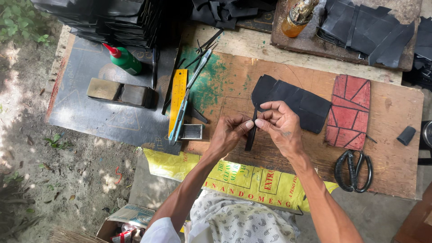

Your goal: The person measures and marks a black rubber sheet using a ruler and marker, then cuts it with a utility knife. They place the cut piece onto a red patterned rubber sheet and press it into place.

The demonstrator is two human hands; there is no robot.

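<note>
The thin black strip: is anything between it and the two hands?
No. Both hands already pinch the thin black strip directly: the left hand and the right hand meet at its upper part, fingers touching it. Its lower end hangs free above the wooden board, and the black sheet lies behind.

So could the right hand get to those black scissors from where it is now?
Probably yes. The scissors lie in the open on the wooden board just right of the right hand, nothing between, though both hands now pinch a thin black strip.
</note>
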